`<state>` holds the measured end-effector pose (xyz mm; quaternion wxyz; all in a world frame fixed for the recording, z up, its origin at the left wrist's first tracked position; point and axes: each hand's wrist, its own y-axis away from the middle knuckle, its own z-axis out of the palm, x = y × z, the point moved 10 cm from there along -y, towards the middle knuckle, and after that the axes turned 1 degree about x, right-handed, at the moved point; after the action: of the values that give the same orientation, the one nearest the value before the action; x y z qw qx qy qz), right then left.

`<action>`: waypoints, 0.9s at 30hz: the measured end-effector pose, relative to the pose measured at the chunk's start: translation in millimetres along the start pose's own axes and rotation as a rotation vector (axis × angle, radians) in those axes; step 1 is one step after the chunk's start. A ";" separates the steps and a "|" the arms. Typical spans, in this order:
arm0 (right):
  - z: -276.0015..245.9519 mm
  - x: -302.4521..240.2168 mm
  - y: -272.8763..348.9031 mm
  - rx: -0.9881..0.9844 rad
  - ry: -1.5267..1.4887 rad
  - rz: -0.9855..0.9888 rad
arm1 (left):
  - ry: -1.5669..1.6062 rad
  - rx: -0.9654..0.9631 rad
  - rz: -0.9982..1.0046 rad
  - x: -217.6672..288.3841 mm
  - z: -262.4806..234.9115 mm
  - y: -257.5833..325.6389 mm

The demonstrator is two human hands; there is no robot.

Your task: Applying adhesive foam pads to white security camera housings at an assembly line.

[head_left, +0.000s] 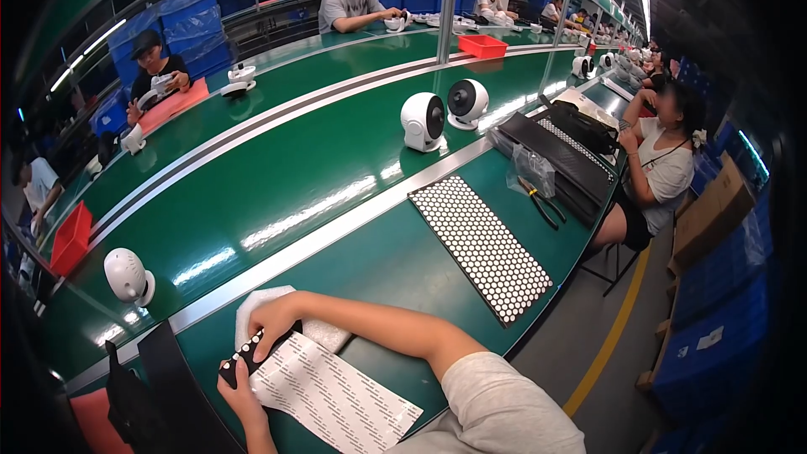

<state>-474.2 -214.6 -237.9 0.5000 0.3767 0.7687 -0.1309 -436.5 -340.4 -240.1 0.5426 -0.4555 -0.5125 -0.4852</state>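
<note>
Both hands grip one sheet of round foam pads [242,356], its end curled over so that black backing with white dots shows at the top. The rest of it lies with its white printed backing paper [336,395] facing up, slanting toward the lower edge of the table. My left hand [241,391] pinches the curled end from the near side. From above, my right hand [273,319] presses its fingers on the same end, by the paper's edge. Under my right wrist sits a white foam piece [328,335], partly hidden.
A black sheet dotted with white pads [483,248] lies to the right, near yellow-and-black pliers [540,203], a clear bag [531,170] and black sheets [555,164]. White round-headed devices [423,122] stand on the green belt [336,168]. A co-worker [664,147] sits at right.
</note>
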 end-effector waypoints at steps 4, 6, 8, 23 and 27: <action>1.3 0.6 -1.9 -0.006 -0.010 0.003 | 0.004 -0.013 0.001 2.4 0.5 -0.4; 1.1 0.0 -2.3 -0.001 -0.006 0.003 | 0.000 -0.027 0.003 3.7 0.8 -0.8; 0.7 -0.7 -2.2 0.003 -0.002 0.003 | -0.003 -0.039 0.005 3.9 1.3 -1.4; 1.7 -0.3 -2.2 -0.001 -0.026 0.005 | -0.014 -0.064 0.008 6.6 3.5 -0.4; 1.0 -0.3 -2.0 0.006 -0.013 0.009 | -0.014 -0.037 0.008 5.9 2.2 0.1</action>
<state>-474.8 -216.6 -238.4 0.5043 0.3808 0.7634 -0.1336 -436.6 -338.6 -234.1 0.5325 -0.4710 -0.5052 -0.4891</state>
